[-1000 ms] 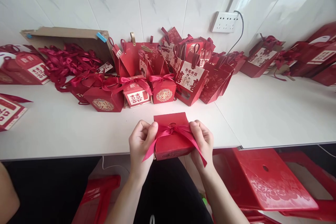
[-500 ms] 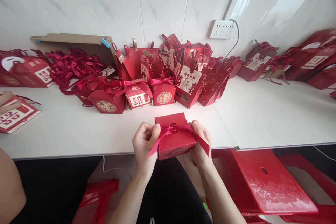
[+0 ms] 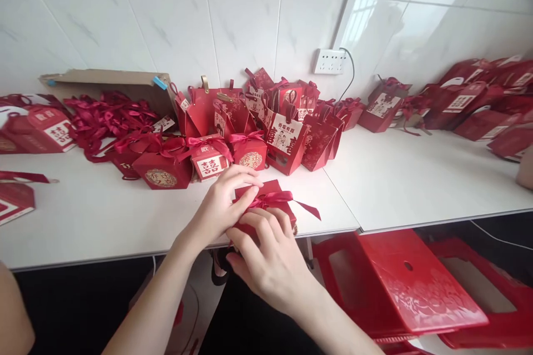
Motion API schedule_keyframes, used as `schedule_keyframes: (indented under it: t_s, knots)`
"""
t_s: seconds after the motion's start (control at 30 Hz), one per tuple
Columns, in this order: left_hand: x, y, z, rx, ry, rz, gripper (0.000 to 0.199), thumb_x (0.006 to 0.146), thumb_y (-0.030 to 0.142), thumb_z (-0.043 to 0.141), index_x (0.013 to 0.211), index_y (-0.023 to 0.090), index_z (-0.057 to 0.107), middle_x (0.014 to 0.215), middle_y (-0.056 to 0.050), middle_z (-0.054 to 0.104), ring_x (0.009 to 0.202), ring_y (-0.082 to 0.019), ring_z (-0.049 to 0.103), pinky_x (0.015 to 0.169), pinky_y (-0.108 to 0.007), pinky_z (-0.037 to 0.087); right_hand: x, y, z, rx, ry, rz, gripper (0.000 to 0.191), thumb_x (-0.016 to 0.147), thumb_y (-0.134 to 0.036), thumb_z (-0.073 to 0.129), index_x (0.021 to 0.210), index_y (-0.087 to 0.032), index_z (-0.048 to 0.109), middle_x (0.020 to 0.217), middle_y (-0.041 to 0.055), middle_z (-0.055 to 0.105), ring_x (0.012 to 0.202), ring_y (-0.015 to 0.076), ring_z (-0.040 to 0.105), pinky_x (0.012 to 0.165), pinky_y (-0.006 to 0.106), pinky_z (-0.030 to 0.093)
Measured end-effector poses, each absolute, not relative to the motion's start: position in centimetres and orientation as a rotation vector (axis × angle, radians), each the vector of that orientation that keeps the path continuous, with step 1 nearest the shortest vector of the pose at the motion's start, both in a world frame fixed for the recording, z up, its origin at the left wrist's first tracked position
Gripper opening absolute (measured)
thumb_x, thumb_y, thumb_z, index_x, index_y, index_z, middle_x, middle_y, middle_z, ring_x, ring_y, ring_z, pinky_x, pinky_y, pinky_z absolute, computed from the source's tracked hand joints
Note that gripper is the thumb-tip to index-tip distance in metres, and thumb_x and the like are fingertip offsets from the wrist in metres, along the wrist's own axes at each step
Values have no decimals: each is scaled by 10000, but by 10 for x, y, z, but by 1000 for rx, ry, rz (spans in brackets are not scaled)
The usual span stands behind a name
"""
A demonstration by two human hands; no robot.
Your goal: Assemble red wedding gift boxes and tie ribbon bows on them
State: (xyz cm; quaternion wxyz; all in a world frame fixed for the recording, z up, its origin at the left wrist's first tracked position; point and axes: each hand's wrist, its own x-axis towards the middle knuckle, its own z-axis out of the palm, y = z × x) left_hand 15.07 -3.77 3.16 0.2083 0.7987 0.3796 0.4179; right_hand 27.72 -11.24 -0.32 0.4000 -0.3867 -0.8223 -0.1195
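Observation:
A small red gift box (image 3: 287,208) rests at the table's front edge, a dark pink ribbon bow (image 3: 277,197) on its top. One ribbon tail sticks out to the right past the box. My left hand (image 3: 216,205) grips the box's left side, thumb and fingers reaching over the top by the bow. Across the front of the box lies my right hand (image 3: 270,260), its curled fingers over the top and front edge, close to my left thumb. The hands cover the box's left and front parts.
Behind stand red gift boxes (image 3: 208,163), red bags (image 3: 285,141) and a cardboard box (image 3: 104,76) with ribbons. More boxes (image 3: 462,100) stand at right. Another person's arm (image 3: 14,310) shows at left. Red stools (image 3: 425,283) are below the table.
Both hands have let go of the ribbon's ends and moved onto the box's left and front. The box sits lower and further onto the table. The view has shifted right.

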Motion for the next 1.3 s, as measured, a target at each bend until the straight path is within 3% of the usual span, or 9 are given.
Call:
schedule_keyframes:
  t_s: [0.1, 0.3, 0.57, 0.63, 0.73, 0.87, 1.1, 1.3]
  knots:
    - [148, -29, 26, 2175, 997, 999, 183, 870, 230, 461, 879, 202, 641, 1017, -44, 629, 994, -167, 585, 912, -298, 460, 272, -105, -18, -1068, -2039, -367, 234, 867, -130, 510, 1088, -188, 562, 1041, 80, 617, 1027, 194, 540, 910, 369, 372]
    - [144, -28, 31, 2145, 990, 799, 249, 886, 210, 386, 936, 212, 630, 1016, -32, 649, 994, -160, 596, 896, -278, 465, 266, -104, -23, -1033, -1833, -285, 137, 854, -123, 547, 980, -165, 582, 910, 53, 640, 894, 158, 563, 850, 324, 391]
    - [151, -35, 39, 2286, 1113, 698, 175, 822, 346, 555, 914, 212, 619, 1074, -46, 594, 997, -199, 585, 903, -327, 464, 305, -118, -6, -750, -1658, 72, 121, 874, -145, 442, 919, -190, 545, 784, 45, 588, 780, 171, 560, 688, 319, 440]
    - [151, -34, 36, 2263, 1102, 691, 168, 832, 361, 551, 880, 213, 615, 1108, -46, 580, 1028, -197, 577, 912, -323, 461, 327, -116, -5, -986, -1427, 99, 188, 917, -209, 379, 786, -201, 514, 708, 31, 530, 682, 164, 510, 617, 302, 396]
    - [152, -32, 32, 2226, 1039, 699, 173, 838, 369, 544, 848, 214, 618, 1154, -53, 564, 1073, -204, 561, 922, -328, 462, 354, -105, -7, -1427, -1313, 371, 430, 943, -442, 327, 610, -202, 453, 577, 6, 447, 544, 140, 405, 532, 283, 307]
    - [154, -30, 31, 2181, 990, 691, 180, 833, 363, 547, 815, 209, 640, 1166, -64, 563, 1080, -217, 559, 910, -347, 483, 361, -93, -10, -1493, -1349, 929, 613, 890, -646, 235, 529, -194, 439, 525, -1, 425, 528, 134, 404, 535, 272, 303]
    - [154, -28, 27, 2116, 981, 756, 155, 817, 344, 576, 807, 215, 662, 1165, -62, 574, 1117, -217, 545, 940, -340, 472, 353, -93, -6, -1363, -1335, 1122, 463, 840, -615, 441, 652, -193, 477, 631, -18, 489, 617, 129, 440, 584, 244, 343]
    - [155, -28, 27, 2093, 1008, 770, 131, 807, 319, 591, 793, 207, 657, 1143, -64, 588, 1132, -220, 537, 1009, -372, 419, 353, -98, -4, -1201, -1331, 1243, 433, 837, -526, 503, 586, -186, 408, 575, -39, 381, 533, 91, 348, 504, 228, 285]
